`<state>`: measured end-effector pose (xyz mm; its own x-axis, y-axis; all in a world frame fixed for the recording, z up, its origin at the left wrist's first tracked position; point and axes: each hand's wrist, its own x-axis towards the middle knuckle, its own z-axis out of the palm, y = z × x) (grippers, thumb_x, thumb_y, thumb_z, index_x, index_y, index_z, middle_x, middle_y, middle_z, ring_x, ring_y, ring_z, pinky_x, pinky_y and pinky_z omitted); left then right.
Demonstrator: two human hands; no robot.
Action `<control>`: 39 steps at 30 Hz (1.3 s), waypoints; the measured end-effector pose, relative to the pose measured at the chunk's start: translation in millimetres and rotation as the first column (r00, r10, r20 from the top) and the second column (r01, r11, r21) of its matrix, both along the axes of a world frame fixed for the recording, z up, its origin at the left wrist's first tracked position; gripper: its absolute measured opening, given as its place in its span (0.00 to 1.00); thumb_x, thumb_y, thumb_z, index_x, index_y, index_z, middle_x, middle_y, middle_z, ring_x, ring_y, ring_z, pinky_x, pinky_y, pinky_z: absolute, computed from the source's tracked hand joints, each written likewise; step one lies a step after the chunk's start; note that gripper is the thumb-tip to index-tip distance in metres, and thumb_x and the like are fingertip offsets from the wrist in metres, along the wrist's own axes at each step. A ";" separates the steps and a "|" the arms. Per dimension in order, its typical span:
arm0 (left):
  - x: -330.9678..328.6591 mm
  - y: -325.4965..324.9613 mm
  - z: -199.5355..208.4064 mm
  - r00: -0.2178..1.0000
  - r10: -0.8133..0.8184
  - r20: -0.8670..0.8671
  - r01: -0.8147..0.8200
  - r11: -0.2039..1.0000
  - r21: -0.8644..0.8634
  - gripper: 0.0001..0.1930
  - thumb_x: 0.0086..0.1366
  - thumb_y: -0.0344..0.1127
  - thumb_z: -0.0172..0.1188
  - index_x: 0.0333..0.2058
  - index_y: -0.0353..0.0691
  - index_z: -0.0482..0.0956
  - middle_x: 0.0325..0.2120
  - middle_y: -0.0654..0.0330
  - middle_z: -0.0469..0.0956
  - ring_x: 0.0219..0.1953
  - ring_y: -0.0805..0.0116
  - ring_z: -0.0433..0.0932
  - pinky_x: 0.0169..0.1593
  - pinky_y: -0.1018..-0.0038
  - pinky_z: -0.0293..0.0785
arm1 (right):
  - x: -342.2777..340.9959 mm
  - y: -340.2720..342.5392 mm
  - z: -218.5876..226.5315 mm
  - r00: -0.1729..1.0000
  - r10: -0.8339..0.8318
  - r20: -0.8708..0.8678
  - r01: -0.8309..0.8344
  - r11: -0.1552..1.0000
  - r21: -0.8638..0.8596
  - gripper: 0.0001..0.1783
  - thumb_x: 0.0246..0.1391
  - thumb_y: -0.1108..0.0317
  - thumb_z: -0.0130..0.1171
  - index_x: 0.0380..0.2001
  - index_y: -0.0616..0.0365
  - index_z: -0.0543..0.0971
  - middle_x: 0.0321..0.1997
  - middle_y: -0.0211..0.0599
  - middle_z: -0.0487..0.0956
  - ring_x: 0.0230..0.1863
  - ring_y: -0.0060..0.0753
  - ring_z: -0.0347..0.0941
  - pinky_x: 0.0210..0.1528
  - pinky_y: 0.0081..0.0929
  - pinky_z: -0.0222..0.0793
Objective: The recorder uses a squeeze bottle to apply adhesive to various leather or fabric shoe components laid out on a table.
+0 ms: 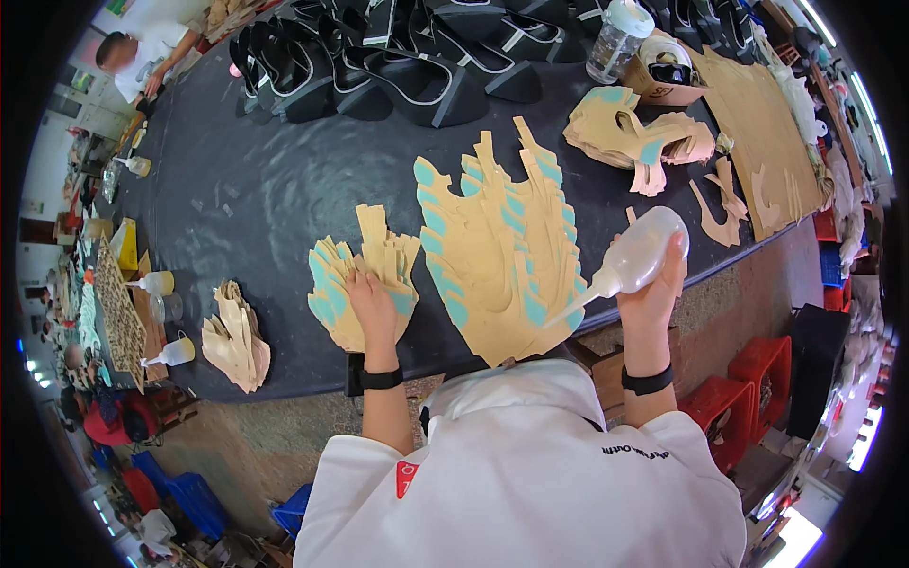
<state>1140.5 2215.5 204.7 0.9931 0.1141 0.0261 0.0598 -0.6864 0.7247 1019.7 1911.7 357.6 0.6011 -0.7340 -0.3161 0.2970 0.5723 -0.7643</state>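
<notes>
My right hand (655, 289) is closed around a translucent squeeze bottle (651, 248). The bottle tilts down to the left, and its thin nozzle points at the lower right edge of a large fanned stack of tan cut shoe pieces (497, 256) with teal patches. On a smaller pile of similar tan pieces (333, 284) to the left, my left hand (371, 301) has its fingers drawn together on a piece among them. The fingertips are partly lost among the layers there.
Black wedge sandals (407, 80) crowd the far side of the dark table (237, 180). More tan pieces (615, 133) lie at the right, beside a cardboard box (663, 85) and a clear jar (617, 43). Squeeze bottles (173, 353) stand at the left. A person (156, 57) sits far left.
</notes>
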 end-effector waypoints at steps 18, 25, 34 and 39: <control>-64.6 -54.2 181.7 0.899 -0.311 -0.308 -0.046 0.633 -0.773 0.07 0.56 0.27 0.53 0.31 0.31 0.77 0.20 0.63 0.76 0.16 0.85 0.61 0.19 0.88 0.57 | 26.8 3.2 22.7 0.991 0.118 0.069 -0.113 0.991 -0.072 0.30 0.51 0.46 0.49 0.50 0.55 0.62 0.43 0.39 0.68 0.40 0.40 0.69 0.42 0.37 0.69; -76.0 -86.8 186.2 0.736 -0.515 -0.438 -0.044 0.610 -0.791 0.05 0.53 0.27 0.55 0.27 0.31 0.77 0.17 0.63 0.76 0.14 0.88 0.59 0.17 0.88 0.52 | 22.4 -9.8 27.6 0.992 0.086 0.093 -0.072 0.987 -0.146 0.32 0.51 0.45 0.49 0.53 0.55 0.60 0.47 0.39 0.68 0.45 0.40 0.68 0.45 0.36 0.68; -83.9 -98.0 187.4 0.733 -0.542 -0.412 -0.033 0.577 -0.816 0.06 0.53 0.27 0.55 0.28 0.30 0.77 0.16 0.63 0.75 0.13 0.87 0.59 0.16 0.86 0.52 | 17.7 -19.0 23.9 0.989 0.114 0.092 -0.098 0.982 -0.162 0.30 0.52 0.48 0.49 0.50 0.58 0.62 0.44 0.37 0.69 0.44 0.35 0.69 0.45 0.34 0.68; -87.2 -100.9 189.2 0.726 -0.561 -0.399 -0.047 0.538 -0.842 0.06 0.53 0.27 0.55 0.28 0.30 0.77 0.15 0.63 0.74 0.13 0.86 0.59 0.16 0.86 0.52 | 15.8 -18.2 25.1 0.985 0.148 0.092 -0.134 0.981 -0.143 0.31 0.52 0.47 0.47 0.53 0.55 0.60 0.47 0.39 0.68 0.45 0.40 0.68 0.46 0.37 0.67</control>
<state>1053.3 2114.6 393.9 0.7331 -0.4791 -0.4827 0.5734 0.0538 0.8175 1035.5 1893.5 382.6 0.7257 -0.6712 -0.1514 0.3007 0.5074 -0.8076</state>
